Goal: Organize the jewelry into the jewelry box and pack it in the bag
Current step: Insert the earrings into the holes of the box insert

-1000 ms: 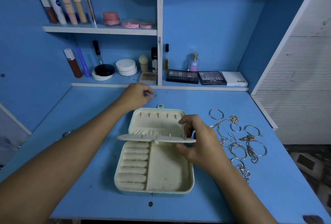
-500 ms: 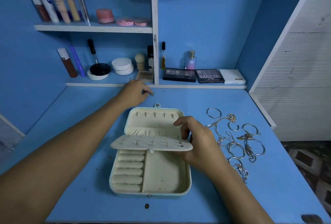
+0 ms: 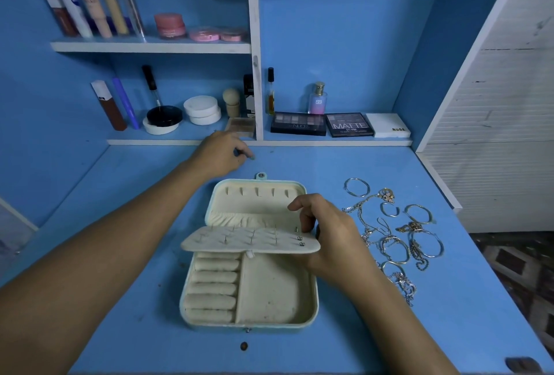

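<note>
Flap has dropped toward flat over the box; right hand pinches its right edge. Left hand beyond the box, pinching something small. Jewelry unpacked, right of right hand.

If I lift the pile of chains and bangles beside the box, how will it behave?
The chains and bangles lie overlapping, so they probably come up tangled. The thin chains look limp and would dangle. The round bangles seem rigid and may roll if dropped.

Open cream-lined jewelry box, jewelry beside
</note>
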Demonstrator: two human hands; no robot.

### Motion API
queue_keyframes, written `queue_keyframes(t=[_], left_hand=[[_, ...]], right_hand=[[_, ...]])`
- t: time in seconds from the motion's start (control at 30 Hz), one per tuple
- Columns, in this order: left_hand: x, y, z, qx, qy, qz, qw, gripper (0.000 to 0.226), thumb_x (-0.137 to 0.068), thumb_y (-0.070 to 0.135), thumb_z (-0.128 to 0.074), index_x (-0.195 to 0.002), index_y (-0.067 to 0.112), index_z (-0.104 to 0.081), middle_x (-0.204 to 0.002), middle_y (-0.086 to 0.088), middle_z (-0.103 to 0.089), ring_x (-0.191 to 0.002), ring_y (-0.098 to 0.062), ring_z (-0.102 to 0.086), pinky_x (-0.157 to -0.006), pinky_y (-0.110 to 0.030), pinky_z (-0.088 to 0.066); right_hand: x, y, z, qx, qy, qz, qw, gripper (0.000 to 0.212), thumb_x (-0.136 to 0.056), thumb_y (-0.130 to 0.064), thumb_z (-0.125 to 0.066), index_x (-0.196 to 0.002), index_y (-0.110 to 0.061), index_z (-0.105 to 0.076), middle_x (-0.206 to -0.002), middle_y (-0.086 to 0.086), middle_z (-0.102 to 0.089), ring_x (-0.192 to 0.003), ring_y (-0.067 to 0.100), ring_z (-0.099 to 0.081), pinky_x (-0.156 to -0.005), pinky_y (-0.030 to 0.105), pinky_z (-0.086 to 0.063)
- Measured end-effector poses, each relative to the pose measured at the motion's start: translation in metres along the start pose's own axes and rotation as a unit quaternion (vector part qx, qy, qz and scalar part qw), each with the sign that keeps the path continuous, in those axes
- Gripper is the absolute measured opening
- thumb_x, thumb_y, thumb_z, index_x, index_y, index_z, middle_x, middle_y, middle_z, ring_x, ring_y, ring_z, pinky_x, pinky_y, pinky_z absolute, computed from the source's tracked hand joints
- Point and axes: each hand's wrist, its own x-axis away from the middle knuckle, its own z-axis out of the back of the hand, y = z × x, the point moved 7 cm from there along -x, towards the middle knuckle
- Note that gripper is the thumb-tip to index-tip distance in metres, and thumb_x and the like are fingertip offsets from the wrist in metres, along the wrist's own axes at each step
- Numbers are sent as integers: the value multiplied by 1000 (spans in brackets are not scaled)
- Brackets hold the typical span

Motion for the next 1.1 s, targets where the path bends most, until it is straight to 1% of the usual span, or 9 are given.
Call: queue_keyframes(t=[0.13, 0.2, 0.3, 0.4, 0.63, 0.8, 0.93, 1.03, 1.1], left_hand=[[0, -4, 3, 3, 14, 12, 1000, 14, -85, 9, -69, -94, 16, -78, -90, 6, -64, -82, -13, -57, -83, -29, -50], [0, -5, 2, 9, 13, 15, 1000, 16, -85, 9, -70, -98, 15, -77, -97, 2, -68, -81, -11, -55, -83, -26, -48], [-1, -2, 1, 12, 5, 6, 1000, 19, -87, 11, -69, -101, 20, -78, -96, 7, -65, -80, -9, -54, -78, -21, -43], [-1, -1, 1, 9, 3, 9, 1000, 16, -87, 17, -69, -96, 25, -79, -95, 8, -65, -80, -9, -55, -78, -25, -48], [-4, -3, 4, 4, -5, 35, 999, 8, -87, 24, -73, -89, 20, -79, -87, 11, -63, -81, -9, -56, -78, -28, -50], [-6, -3, 2, 11, -18, 62, 998, 4, -87, 23, -73, -86, 21, -76, -92, 5, -70, -86, -14, -62, -80, -32, -53], [-8, -1, 0, -5, -42, 82, 996, 7, -89, 22, -69, -83, 21, -72, -92, 4, -70, -87, -16, -62, -77, -31, -53], [-7, 0, 1, -6, -54, 88, 995, 7, -88, 19, -68, -83, 17, -72, -91, 3, -71, -84, -15, -61, -75, -32, -53], [-6, 1, 3, 2, -53, 98, 994, 7, -86, 16, -66, -83, 13, -72, -88, 2, -70, -82, -15, -62, -75, -32, -54]], right_hand=[[0, 0, 1, -5, 5, 5, 1000, 43, -68, -33, -66, -106, -35, -46, -73, -15, -42, -69, -2, -46, -61, 6, -33], [0, -1, 1, -7, 3, 5, 1000, 43, -68, -34, -65, -106, -36, -46, -73, -15, -42, -69, -2, -46, -61, 6, -33], [0, -1, 1, -11, 2, 5, 1000, 39, -69, -40, -60, -106, -36, -46, -74, -18, -40, -69, -3, -45, -60, 6, -32], [0, -2, 1, -10, 5, 8, 1000, 38, -70, -41, -59, -105, -36, -46, -74, -19, -39, -69, -2, -45, -60, 6, -32], [0, -2, 1, -13, 1, 3, 1000, 38, -68, -41, -55, -105, -36, -45, -74, -15, -43, -71, -3, -46, -62, 6, -33], [1, -2, 2, -16, 6, 7, 1000, 36, -68, -39, -58, -102, -35, -47, -75, -12, -46, -70, 1, -46, -60, 8, -33], [1, -2, 3, -16, 24, 21, 999, 27, -69, -34, -60, -95, -29, -52, -74, -9, -47, -67, 3, -42, -59, 9, -32], [1, -3, 2, -3, 26, 37, 999, 21, -71, -28, -61, -88, -17, -62, -74, -7, -47, -66, 10, -44, -61, 9, -31], [0, -4, 3, 5, 27, 45, 999, 18, -72, -27, -63, -85, -14, -65, -75, -8, -45, -66, 13, -45, -61, 10, -31]])
